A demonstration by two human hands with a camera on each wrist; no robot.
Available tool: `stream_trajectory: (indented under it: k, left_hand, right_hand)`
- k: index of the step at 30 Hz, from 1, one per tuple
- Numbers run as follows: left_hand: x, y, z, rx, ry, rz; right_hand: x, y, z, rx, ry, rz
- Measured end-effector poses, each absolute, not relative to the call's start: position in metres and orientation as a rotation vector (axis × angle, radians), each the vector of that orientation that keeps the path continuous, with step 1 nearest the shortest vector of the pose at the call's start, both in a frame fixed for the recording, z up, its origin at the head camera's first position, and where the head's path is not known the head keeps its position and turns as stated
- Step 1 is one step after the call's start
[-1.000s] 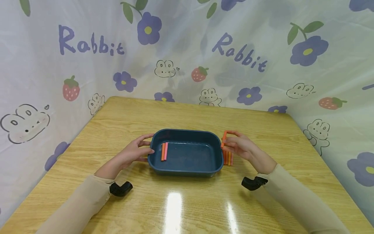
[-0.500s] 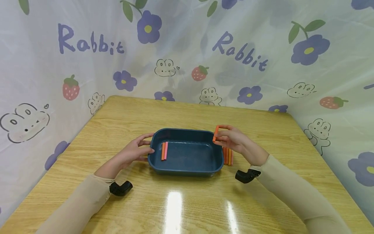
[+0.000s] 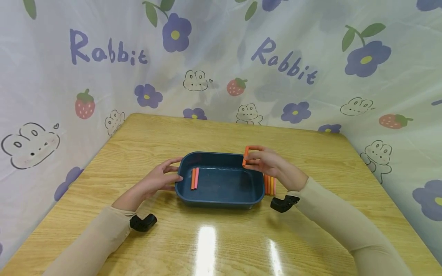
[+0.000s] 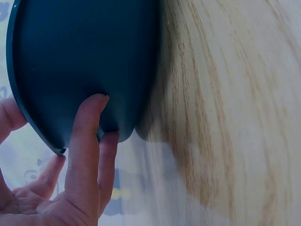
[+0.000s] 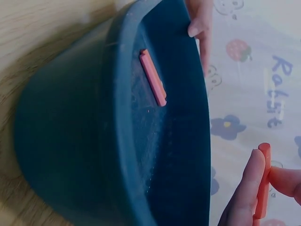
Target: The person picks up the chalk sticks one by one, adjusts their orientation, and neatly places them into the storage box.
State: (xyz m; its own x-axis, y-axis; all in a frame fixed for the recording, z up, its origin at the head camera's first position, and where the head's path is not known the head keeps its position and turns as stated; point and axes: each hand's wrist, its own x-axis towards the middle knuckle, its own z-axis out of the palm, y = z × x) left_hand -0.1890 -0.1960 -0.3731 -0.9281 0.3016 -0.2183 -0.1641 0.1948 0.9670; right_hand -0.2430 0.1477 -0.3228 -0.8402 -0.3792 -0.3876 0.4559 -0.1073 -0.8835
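Observation:
A dark blue rectangular basin (image 3: pixel 221 204) sits on the wooden table. My left hand (image 3: pixel 157 178) holds its left end. In the left wrist view, fingers (image 4: pixel 84 146) touch the outer wall, while one digit reaches over the rim. My right hand (image 3: pixel 267 161) pinches an orange stick (image 5: pixel 264 183) between thumb and fingers, above the basin's far right corner. In the head view the stick stands nearly upright. Inside the basin, near its left end, an orange stick (image 3: pixel 193 179) and a pink stick (image 3: pixel 196 178) lie side by side.
Several red, orange, yellow and pink sticks (image 3: pixel 271 185) lie in a row on the table, right against the basin's right side and partly hidden. The wooden table (image 3: pixel 165 134) extends around the basin. A printed curtain (image 3: pixel 221 57) hangs behind it.
My right hand has moved left with the orange stick, from beside the basin's right end to over its far right corner. The left hand and basin have stayed put.

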Motion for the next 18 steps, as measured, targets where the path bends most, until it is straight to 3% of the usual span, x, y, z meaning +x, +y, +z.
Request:
stream_trajectory:
  k: [18]
  left_hand:
    - [-0.189, -0.197, -0.373, 0.127, 2.103, 1.791]
  right_hand:
    - [-0.257, 0.11, -0.319, 0.075, 1.619, -1.882]
